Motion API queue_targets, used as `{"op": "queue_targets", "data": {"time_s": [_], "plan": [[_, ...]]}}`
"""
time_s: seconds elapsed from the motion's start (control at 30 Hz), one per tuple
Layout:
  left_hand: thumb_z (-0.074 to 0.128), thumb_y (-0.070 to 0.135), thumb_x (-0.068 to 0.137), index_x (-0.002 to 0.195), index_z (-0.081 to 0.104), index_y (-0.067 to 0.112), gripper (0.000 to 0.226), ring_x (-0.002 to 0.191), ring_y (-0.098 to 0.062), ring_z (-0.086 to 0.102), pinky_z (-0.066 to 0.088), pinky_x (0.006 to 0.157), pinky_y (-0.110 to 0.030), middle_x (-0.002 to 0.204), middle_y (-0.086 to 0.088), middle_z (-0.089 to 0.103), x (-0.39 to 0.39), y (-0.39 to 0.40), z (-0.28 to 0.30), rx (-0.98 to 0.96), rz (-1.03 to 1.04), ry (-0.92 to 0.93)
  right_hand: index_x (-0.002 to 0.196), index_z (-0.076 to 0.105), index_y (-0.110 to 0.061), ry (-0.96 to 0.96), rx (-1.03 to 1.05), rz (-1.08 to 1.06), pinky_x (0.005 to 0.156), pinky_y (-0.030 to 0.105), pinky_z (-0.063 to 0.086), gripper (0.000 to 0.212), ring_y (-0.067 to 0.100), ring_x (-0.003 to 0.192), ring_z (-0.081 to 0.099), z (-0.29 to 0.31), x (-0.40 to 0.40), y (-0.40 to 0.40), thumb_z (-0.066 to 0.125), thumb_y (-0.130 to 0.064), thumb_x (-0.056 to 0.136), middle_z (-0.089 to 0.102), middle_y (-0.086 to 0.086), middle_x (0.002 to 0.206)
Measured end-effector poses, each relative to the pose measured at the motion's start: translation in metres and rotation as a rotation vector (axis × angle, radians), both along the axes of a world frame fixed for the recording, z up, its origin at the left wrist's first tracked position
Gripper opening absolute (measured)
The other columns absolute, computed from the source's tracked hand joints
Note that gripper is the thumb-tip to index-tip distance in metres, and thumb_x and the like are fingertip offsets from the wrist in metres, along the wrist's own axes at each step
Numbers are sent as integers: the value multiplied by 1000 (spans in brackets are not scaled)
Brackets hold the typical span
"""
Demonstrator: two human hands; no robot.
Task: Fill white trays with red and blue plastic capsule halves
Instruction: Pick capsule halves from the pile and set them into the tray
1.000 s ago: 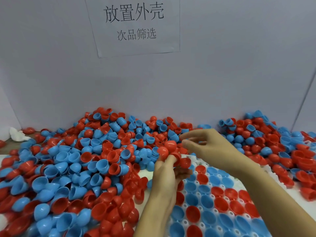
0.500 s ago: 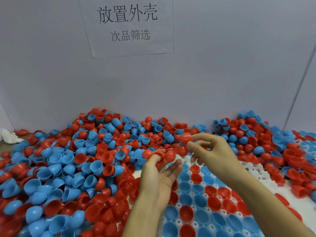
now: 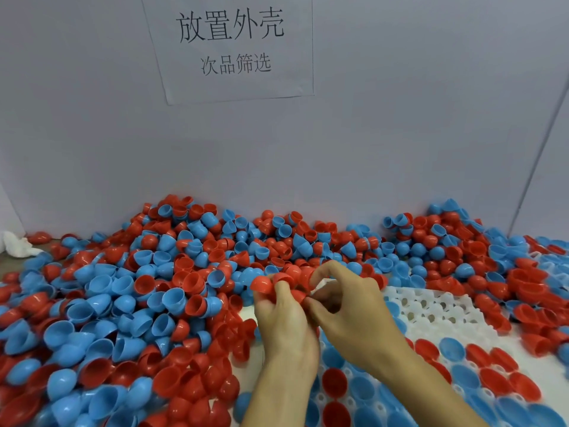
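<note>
Two bare hands meet at the centre of a counter (image 3: 12, 263) heaped with red and blue capsule halves (image 3: 129, 303). The left hand (image 3: 286, 328), fingers curled, grips a small cluster of red halves (image 3: 278, 283) at its fingertips. The right hand (image 3: 351, 309) pinches at the same cluster from the 3 o'clock side, its thumb and forefinger closed on one of the red shells. Beneath both wrists, toward 5 o'clock, lies a white tray (image 3: 437, 306) whose near pockets already hold red and blue halves, while its far rows at 2 o'clock stand unfilled. A paper notice (image 3: 234, 47) with Chinese characters hangs on the grey wall (image 3: 431, 118) at 12 o'clock. A crumpled white cloth (image 3: 15, 243) sits at 9 o'clock.
</note>
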State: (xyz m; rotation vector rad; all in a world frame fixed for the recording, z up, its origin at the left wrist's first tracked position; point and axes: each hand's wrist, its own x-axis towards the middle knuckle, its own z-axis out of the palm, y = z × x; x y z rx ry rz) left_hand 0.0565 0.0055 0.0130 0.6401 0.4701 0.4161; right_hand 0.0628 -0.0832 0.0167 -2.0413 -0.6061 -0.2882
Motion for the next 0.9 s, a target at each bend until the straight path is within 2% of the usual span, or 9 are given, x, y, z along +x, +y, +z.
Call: {"op": "queue_targets", "data": {"time_s": [0.1,0.27,0.37,0.47,0.57,0.63,0.73,0.83,0.9], "plan": [[43,6,103,109,60,3,18,91,-39,68,56,91,-58,91,-18,68,0,-6,-2,19,-18,11,80,57,-45,-58,31,-87,60,13,52,39,3,65,66,-6,-2,7,76,-11,83,68,-11,65],[47,5,103,117,61,0,21,75,-19,71,59,66,-29,93,-14,69,-3,-6,-4,-25,-81,-23,82,65,-46,-84,42,-135,57,8,50,45,0,65,67,7,3,-13,69,-2,88,68,-25,68],[48,4,101,109,63,0,16,70,-14,67,56,67,-25,88,-11,67,-4,2,-5,-77,-179,-57,93,75,-24,-1,-279,-274,53,6,48,18,-6,66,65,26,26,-66,68,-7,91,62,-22,64],[51,6,98,102,65,-2,17,73,-18,67,57,67,-27,85,-12,68,-7,7,-3,-126,-303,-110,78,74,-20,162,-770,-325,44,14,43,19,7,54,63,35,47,-111,66,-7,90,63,-14,66],[53,8,96,95,67,-2,17,70,-19,70,59,63,-27,83,-13,70,-9,6,-1,-161,-372,-149,83,74,-14,266,-1037,-301,61,26,58,8,14,69,67,23,56,-112,68,-10,87,69,-1,78],[54,8,94,97,67,-2,16,71,-20,71,60,63,-28,84,-14,70,-10,5,-1,-162,-393,-171,70,61,-14,261,-1118,-255,59,28,52,18,18,66,59,14,58,-105,61,-3,83,59,2,77],[60,10,85,94,68,-1,16,72,-21,71,60,64,-28,86,-15,71,-10,5,-2,-133,-422,-203,63,47,-13,302,-1178,-215,54,31,38,24,20,61,45,16,57,-103,52,2,81,48,2,68],[63,12,75,93,67,1,22,74,-22,72,60,65,-29,88,-15,71,-11,5,0,-84,-436,-224,82,69,-5,259,-1157,-217,61,30,54,16,25,71,63,28,56,-108,54,0,87,66,9,83],[64,12,74,89,65,4,17,75,-23,72,60,67,-30,87,-15,70,-11,5,-1,-22,-434,-247,94,73,-11,102,-941,-218,64,23,55,16,13,71,65,40,49,-102,56,-10,95,70,1,88]]}}
